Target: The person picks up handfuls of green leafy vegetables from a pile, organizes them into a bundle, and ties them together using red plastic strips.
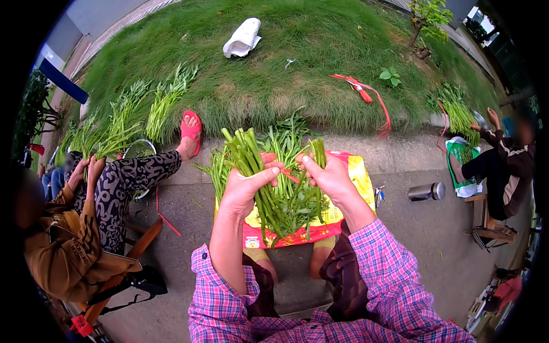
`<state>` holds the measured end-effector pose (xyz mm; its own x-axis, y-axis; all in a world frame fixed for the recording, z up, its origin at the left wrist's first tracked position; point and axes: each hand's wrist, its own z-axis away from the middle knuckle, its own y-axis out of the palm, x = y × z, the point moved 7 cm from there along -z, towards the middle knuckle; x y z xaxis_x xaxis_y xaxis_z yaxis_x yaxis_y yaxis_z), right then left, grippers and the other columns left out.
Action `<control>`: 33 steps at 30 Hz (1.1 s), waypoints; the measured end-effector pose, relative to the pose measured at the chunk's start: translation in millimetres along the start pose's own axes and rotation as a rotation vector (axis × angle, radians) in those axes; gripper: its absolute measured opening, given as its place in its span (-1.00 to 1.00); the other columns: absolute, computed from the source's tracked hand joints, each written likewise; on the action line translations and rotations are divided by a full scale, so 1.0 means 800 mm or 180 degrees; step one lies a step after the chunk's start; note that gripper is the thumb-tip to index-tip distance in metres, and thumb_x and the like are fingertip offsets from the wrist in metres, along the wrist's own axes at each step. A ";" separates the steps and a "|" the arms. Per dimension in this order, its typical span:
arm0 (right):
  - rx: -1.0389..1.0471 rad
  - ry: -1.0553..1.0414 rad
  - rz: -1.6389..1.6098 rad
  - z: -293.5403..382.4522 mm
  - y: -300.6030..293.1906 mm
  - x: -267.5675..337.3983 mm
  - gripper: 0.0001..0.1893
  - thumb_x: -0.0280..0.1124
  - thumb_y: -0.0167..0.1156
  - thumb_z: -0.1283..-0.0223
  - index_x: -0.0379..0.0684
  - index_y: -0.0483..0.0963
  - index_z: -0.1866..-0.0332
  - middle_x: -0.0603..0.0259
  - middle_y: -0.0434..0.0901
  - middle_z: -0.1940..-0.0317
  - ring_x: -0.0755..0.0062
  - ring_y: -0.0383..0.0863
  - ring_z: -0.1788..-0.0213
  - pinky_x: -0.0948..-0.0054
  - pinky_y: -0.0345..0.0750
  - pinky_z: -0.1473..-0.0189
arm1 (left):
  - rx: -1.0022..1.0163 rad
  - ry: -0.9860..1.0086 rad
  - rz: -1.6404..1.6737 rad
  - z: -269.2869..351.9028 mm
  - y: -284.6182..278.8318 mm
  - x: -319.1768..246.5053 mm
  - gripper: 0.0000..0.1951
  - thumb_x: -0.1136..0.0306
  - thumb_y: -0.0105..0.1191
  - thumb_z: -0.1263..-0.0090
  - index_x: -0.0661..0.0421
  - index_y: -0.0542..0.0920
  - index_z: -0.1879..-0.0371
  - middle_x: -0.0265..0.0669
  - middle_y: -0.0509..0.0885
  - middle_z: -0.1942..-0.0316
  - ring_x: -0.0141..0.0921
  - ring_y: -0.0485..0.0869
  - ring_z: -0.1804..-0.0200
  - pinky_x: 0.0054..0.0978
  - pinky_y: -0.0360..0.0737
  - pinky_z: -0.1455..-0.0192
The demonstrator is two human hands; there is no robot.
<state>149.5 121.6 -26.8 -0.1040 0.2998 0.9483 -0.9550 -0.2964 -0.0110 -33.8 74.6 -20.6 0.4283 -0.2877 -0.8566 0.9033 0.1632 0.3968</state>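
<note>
My left hand (245,184) grips a thick bundle of green leafy-vegetable stems (244,152), cut ends up and leaves hanging down. A short piece of red plastic tie (290,176) shows beside its fingers. My right hand (328,176) holds a smaller bunch of the same stems (318,150) close by. Below both hands a red and yellow printed sack (361,176) lies across my lap, bearing loose leaves. More leafy stalks (281,139) lie beyond the hands, at the sack's far side.
A seated person at left holds stems; bundles (165,107) lie on the grass. Another person sits at right by a green-white bag (461,160). A metal flask (426,191) and keys (379,195) lie on the pavement, red strips (379,107) and a white sack (243,38) on the grass.
</note>
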 end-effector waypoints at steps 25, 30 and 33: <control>0.0253 0.0497 -0.1133 0.020 0.024 0.016 -0.70 -0.26 0.43 -0.20 -0.18 0.58 0.08 0.58 0.38 0.54 0.81 0.23 0.58 0.67 0.07 0.59 | 0.0742 -0.0514 -0.0812 0.010 0.034 0.026 -0.48 0.50 0.32 -0.15 0.25 0.55 -0.16 -0.22 0.73 0.10 -0.49 0.65 0.27 -0.50 0.61 0.22; 0.0151 0.0542 -0.0697 0.019 0.022 0.009 -0.71 -0.21 0.41 -0.22 -0.14 0.58 0.09 0.57 0.45 0.52 0.84 0.34 0.54 0.73 0.08 0.60 | 0.0779 -0.0450 -0.0647 0.011 0.036 0.028 -0.55 0.47 0.30 -0.21 0.24 0.58 -0.12 -0.26 0.74 0.12 -0.50 0.65 0.30 -0.51 0.60 0.22; -0.0087 0.0587 -0.0576 0.015 0.014 0.003 -0.71 -0.17 0.40 -0.22 -0.12 0.58 0.11 0.56 0.45 0.52 0.82 0.36 0.53 0.72 0.11 0.59 | 0.0726 -0.0428 -0.0396 0.007 0.033 0.028 -0.59 0.46 0.30 -0.25 0.24 0.59 -0.09 -0.24 0.74 0.12 -0.45 0.69 0.26 -0.50 0.64 0.19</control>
<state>141.8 108.2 -21.1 0.0228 0.5068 0.8618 -0.9696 -0.1990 0.1427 -0.4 67.4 -27.6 0.2995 -0.4172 -0.8580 0.9250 -0.0932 0.3683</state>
